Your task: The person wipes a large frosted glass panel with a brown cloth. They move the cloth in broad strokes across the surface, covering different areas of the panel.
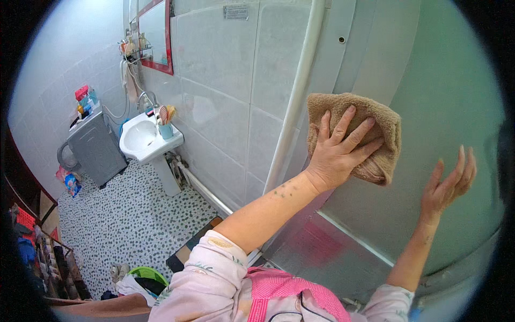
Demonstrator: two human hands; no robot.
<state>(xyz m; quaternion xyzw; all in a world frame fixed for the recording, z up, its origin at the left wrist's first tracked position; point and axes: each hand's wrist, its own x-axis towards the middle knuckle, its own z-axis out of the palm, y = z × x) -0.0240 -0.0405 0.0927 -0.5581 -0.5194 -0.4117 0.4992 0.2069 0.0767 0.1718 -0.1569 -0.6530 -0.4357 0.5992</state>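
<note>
My left hand (338, 147), fingers spread, presses a folded brown terry towel (322, 105) against an upright greenish glass panel (434, 100), close to its grey frame strip (368, 52). The palm hides the middle of the towel. Farther right, my right hand (448, 183) is raised before the same glass with nothing in it. Its fingers are apart and slightly bent; whether they touch the glass I cannot tell. Below the towel, the lower panel (322, 241) carries a blurred pink reflection.
A white pipe (295, 100) runs up the tiled wall (217, 88). Left of it stand a pedestal washbasin (139, 137) with a blue cup (165, 131), a grey washing machine (96, 145) and a red-framed mirror (155, 36). A green basin (149, 273) and a shoe rack (52, 261) stand lower left.
</note>
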